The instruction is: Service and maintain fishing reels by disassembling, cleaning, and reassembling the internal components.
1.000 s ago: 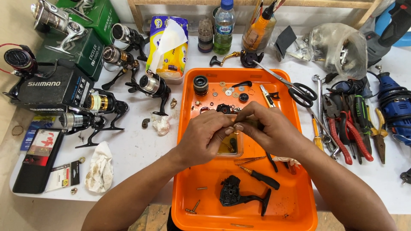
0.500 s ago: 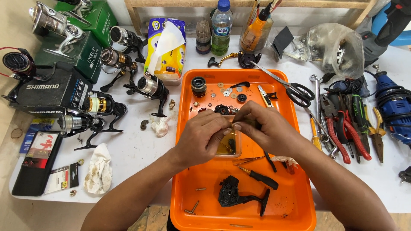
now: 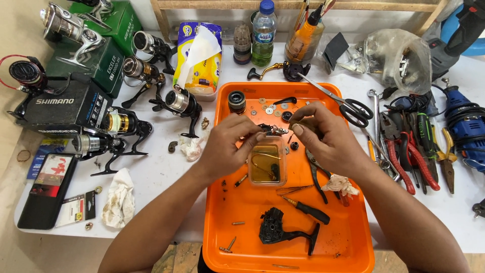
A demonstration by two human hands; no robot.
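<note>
Both hands meet over the orange tray point(image 3: 348, 242). My left hand point(image 3: 230, 146) and my right hand point(image 3: 323, 134) pinch a small dark metal reel part point(image 3: 271, 129) between their fingertips, just above a small clear square tub point(image 3: 267, 164) of brownish liquid holding a bent wire piece. Washers and tiny parts point(image 3: 270, 107) lie at the tray's far end beside a black spool point(image 3: 236, 101). A black reel body with handle point(image 3: 283, 231), a black-handled screwdriver point(image 3: 309, 211) and loose screws lie at the near end.
Several spinning reels point(image 3: 177, 101) and boxes crowd the table's left side. Scissors point(image 3: 343, 103), red-handled pliers point(image 3: 406, 156), screwdrivers and a blue power tool point(image 3: 465, 121) lie right. A tissue pack point(image 3: 199, 58), water bottle point(image 3: 263, 33) and rags point(image 3: 118, 199) stand around.
The hands have stayed over the tray's middle, with the fingers shifting slightly on the small part; the camera view has drifted a little.
</note>
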